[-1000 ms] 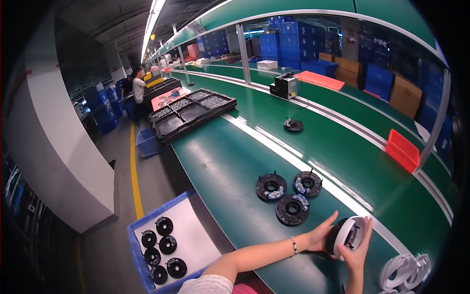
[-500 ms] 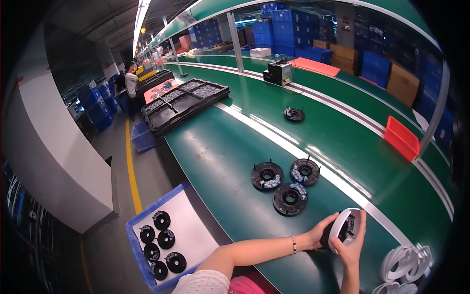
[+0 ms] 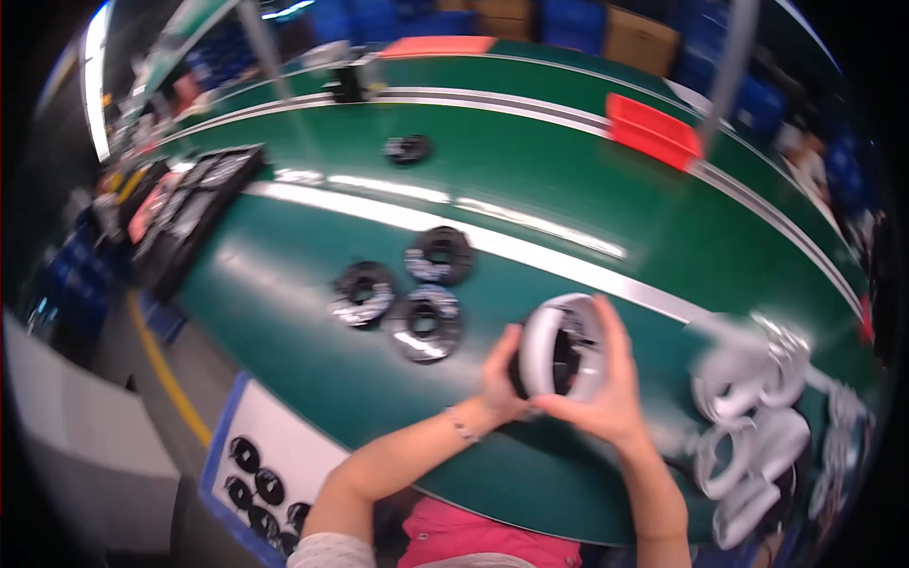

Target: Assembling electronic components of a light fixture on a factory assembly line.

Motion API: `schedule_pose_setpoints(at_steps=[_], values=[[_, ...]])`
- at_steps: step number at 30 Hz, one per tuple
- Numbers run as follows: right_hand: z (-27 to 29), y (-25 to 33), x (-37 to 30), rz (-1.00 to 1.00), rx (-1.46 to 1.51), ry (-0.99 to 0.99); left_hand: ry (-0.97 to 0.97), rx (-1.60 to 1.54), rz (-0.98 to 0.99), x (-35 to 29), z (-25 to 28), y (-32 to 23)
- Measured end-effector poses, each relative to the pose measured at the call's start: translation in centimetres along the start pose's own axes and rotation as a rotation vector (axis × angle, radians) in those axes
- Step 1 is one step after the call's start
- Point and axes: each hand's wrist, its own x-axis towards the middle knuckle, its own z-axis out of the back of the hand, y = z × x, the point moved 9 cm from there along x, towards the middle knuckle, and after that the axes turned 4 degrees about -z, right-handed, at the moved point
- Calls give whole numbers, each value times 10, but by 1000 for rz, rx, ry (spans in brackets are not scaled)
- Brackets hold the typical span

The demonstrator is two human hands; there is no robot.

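Above the green table, my right hand (image 3: 611, 388) grips a white plastic ring housing (image 3: 542, 350), its fingers along the far right side. A black round base (image 3: 516, 376) sits against the ring's left side, with my left hand (image 3: 500, 379) closed on it. Dark parts show inside the ring; how far the two pieces are joined I cannot tell. To the left, three black round bases with small circuit boards lie grouped: one at the left (image 3: 363, 295), one at the back (image 3: 441, 256) and one in front (image 3: 427, 325). The view is blurred.
White ring parts (image 3: 748, 379) lie heaped at the right. Another black base (image 3: 409, 149) sits on the green conveyor (image 3: 530, 189). A red bin (image 3: 653, 133) stands behind. Black trays (image 3: 204, 204) are at far left; a blue-edged box (image 3: 222, 445) holds several black discs.
The view has swung to the right, so the table things sit further left and more white rings show. Both hands still hold the ring and base together.
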Motion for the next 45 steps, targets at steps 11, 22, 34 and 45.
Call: schedule_pose_setpoints(at_steps=[11,22,34,45], values=[[13,7,-7,0,-227,-38,155,-67,149,6,-16,16],[12,2,-2,27,-109,118,135,-66,177,11,-14,15],[2,14,-5,94,-180,152,240,-243,215,8,-19,19],[-6,-4,-6,-34,-301,86,41,2,134,12,-8,20]])
